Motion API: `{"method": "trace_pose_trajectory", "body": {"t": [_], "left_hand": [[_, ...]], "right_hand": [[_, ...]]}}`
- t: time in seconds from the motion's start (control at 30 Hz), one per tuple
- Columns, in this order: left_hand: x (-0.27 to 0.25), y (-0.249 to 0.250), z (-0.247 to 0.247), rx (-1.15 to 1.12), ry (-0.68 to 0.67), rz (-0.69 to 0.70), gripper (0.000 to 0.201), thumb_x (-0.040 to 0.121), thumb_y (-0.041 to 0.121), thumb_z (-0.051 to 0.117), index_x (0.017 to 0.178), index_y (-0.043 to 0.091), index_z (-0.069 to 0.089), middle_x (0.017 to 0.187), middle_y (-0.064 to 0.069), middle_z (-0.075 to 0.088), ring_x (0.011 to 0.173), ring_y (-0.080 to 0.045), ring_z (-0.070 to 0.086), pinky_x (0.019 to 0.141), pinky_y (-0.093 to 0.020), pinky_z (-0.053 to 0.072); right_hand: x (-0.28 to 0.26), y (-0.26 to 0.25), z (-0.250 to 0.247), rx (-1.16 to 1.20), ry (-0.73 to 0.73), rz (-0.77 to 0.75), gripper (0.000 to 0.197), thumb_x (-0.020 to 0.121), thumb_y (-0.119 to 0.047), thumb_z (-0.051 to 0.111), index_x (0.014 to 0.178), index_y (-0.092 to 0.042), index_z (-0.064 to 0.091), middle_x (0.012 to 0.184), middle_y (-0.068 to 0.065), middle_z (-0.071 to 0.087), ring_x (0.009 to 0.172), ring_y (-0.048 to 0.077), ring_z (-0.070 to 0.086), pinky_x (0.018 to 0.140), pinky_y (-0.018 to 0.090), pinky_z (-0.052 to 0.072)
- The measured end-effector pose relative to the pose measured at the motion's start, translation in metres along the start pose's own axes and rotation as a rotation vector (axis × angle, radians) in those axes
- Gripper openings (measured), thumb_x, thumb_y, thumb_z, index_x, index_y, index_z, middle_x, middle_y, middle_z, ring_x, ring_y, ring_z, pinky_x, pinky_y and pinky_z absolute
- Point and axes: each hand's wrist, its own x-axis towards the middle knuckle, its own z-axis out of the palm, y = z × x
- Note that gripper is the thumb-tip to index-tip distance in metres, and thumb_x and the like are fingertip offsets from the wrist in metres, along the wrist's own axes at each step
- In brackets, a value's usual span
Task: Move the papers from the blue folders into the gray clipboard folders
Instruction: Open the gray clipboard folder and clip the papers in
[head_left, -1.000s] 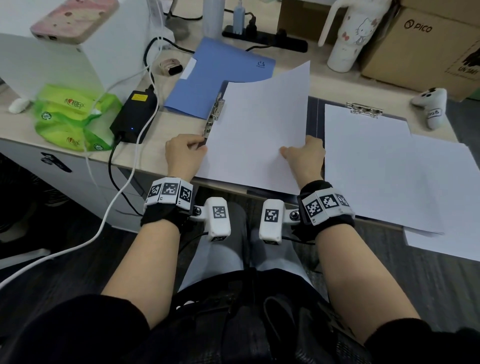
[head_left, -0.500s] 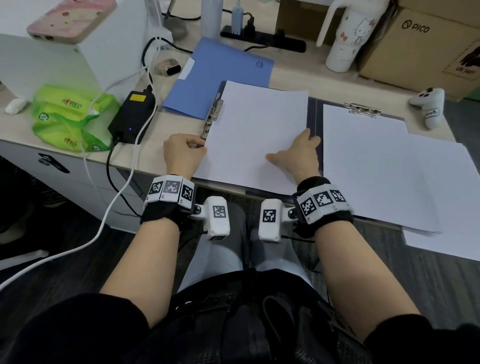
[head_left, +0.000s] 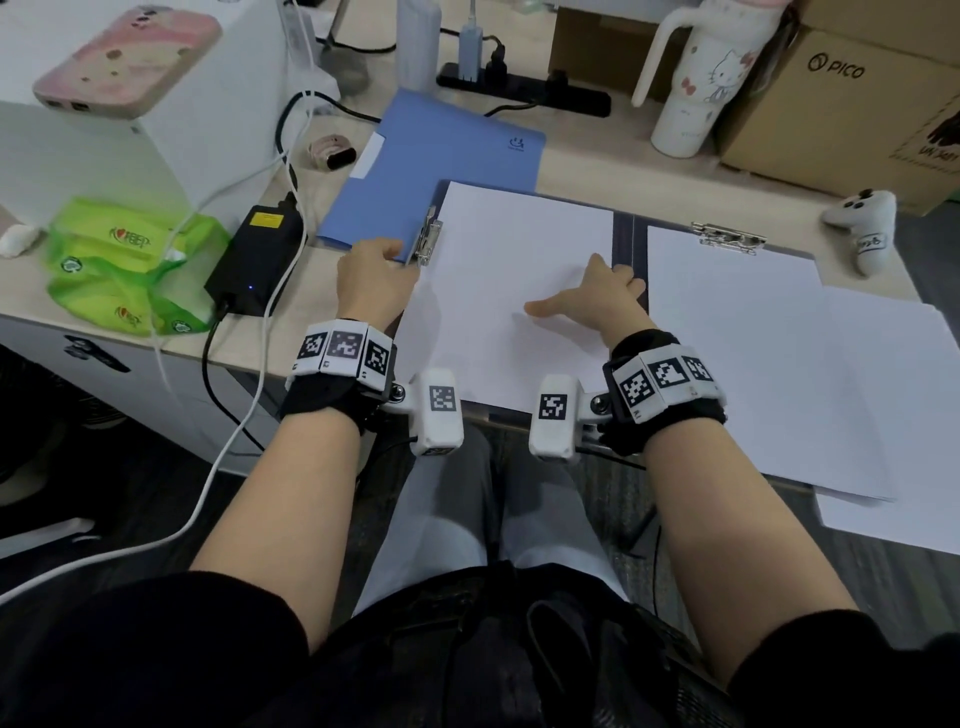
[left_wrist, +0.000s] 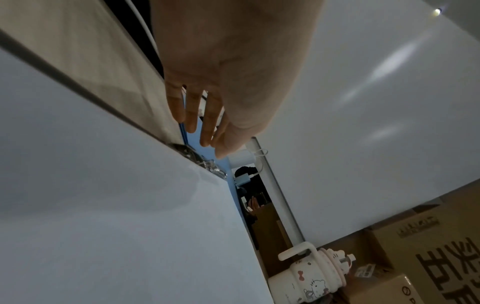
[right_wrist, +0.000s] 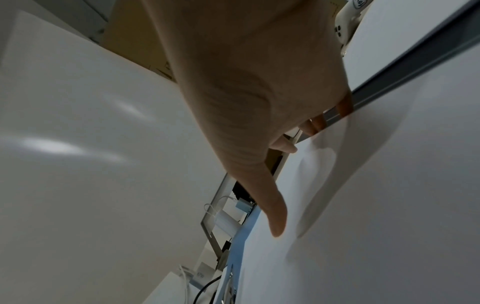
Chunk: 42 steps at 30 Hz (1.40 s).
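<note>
An open gray clipboard folder (head_left: 630, 244) lies at the desk's front edge. A white paper (head_left: 509, 291) lies flat on its left half beside a metal clip (head_left: 428, 241). More paper (head_left: 727, 353) sits on its right half under a second clip (head_left: 727, 239). A blue folder (head_left: 431, 166) lies closed behind, partly under the gray one. My left hand (head_left: 371, 278) is beside the left clip with its fingers (left_wrist: 205, 127) nearly straight, holding nothing. My right hand (head_left: 597, 296) lies flat on the left paper at its right edge, thumb spread and fingertips (right_wrist: 342, 109) at the gray spine.
Green tissue packs (head_left: 130, 265), a black power adapter (head_left: 257, 257) and white and black cables lie at the left. A white box (head_left: 156, 130) bears a pink phone. A cup (head_left: 701, 88), a cardboard box (head_left: 857, 104) and a white controller (head_left: 865, 228) stand behind. Loose sheets (head_left: 904, 441) overhang at the right.
The paper's raised far corner has come down and the sheet now lies flat. My right hand slid forward and right to the sheet's edge. My left hand shifted slightly along the clip.
</note>
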Motion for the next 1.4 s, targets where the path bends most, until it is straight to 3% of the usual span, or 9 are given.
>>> {"method": "trace_pose_trajectory", "body": {"t": [0.03,0.07,0.17,0.27,0.47,0.7,0.83,1.17,1.4], "left_hand": [[0.004,0.003,0.001,0.014,-0.031,0.005,0.01,0.085,0.014,0.058,0.091,0.017,0.065,0.098,-0.014,0.062,0.097,-0.03,0.053,0.092,-0.029,0.042],[0.01,0.004,0.005,0.013,-0.053,0.002,0.021,0.086,0.014,0.057,0.071,0.028,0.052,0.079,-0.008,0.052,0.085,-0.025,0.045,0.083,-0.026,0.038],[0.021,0.006,0.009,0.053,-0.084,0.008,0.04,0.088,0.014,0.053,0.058,0.026,0.028,0.061,0.002,0.032,0.08,-0.024,0.033,0.073,-0.026,0.031],[0.026,0.011,0.015,0.111,-0.133,0.023,0.015,0.088,0.014,0.046,0.079,0.01,0.058,0.092,-0.028,0.061,0.101,-0.047,0.049,0.084,-0.041,0.045],[0.041,0.011,0.025,0.028,-0.15,0.078,0.03,0.081,0.022,0.043,0.102,0.014,0.064,0.106,-0.021,0.064,0.107,-0.042,0.054,0.093,-0.049,0.046],[0.026,0.014,0.018,-0.284,0.046,0.089,0.026,0.09,0.018,0.051,0.108,0.009,0.067,0.102,-0.002,0.068,0.094,-0.014,0.059,0.091,-0.026,0.046],[0.019,0.004,0.017,-0.306,0.17,0.14,0.035,0.09,0.029,0.052,0.063,0.008,0.056,0.058,0.002,0.045,0.062,-0.015,0.037,0.065,-0.025,0.034],[0.007,-0.018,0.012,-0.291,0.277,0.034,0.055,0.072,0.049,0.056,0.056,-0.003,0.054,0.057,-0.009,0.045,0.06,-0.015,0.036,0.062,-0.03,0.039],[0.005,-0.019,-0.004,-0.268,0.18,-0.094,0.023,0.074,0.018,0.072,0.053,0.02,0.062,0.058,0.003,0.06,0.068,-0.024,0.058,0.077,-0.032,0.053]], "right_hand": [[0.002,-0.002,0.0,-0.012,-0.008,0.003,0.1,0.072,-0.047,0.076,0.145,-0.009,0.019,0.149,0.017,0.017,0.14,0.034,0.011,0.114,0.049,0.021],[0.004,-0.003,0.0,-0.024,-0.015,0.008,0.098,0.072,-0.047,0.075,0.144,-0.009,0.021,0.149,0.018,0.017,0.14,0.035,0.011,0.114,0.049,0.02],[0.008,-0.005,0.0,-0.059,-0.014,0.017,0.093,0.071,-0.048,0.075,0.14,-0.008,0.027,0.147,0.018,0.019,0.14,0.035,0.013,0.114,0.049,0.021],[0.009,-0.006,0.004,-0.099,-0.007,0.023,0.094,0.072,-0.048,0.075,0.141,-0.007,0.026,0.149,0.018,0.016,0.141,0.036,0.01,0.115,0.049,0.017],[0.009,-0.005,0.009,-0.16,-0.009,0.016,0.105,0.075,-0.053,0.07,0.149,-0.008,0.012,0.154,0.019,0.005,0.143,0.036,0.006,0.116,0.049,0.015],[0.009,-0.001,0.013,-0.171,-0.015,0.006,0.108,0.077,-0.056,0.067,0.151,-0.011,0.004,0.157,0.018,-0.004,0.145,0.036,0.0,0.117,0.049,0.011],[0.009,0.0,0.014,-0.166,-0.012,0.01,0.108,0.076,-0.058,0.067,0.152,-0.013,0.003,0.158,0.016,-0.006,0.145,0.035,-0.001,0.118,0.049,0.01],[0.007,0.003,0.018,-0.163,0.009,0.014,0.107,0.077,-0.06,0.064,0.152,-0.015,0.001,0.159,0.014,-0.009,0.147,0.033,-0.004,0.117,0.048,0.006],[0.007,0.005,0.021,-0.143,0.021,0.003,0.106,0.078,-0.06,0.063,0.152,-0.015,0.002,0.159,0.014,-0.009,0.147,0.032,-0.003,0.118,0.047,0.006]]}}
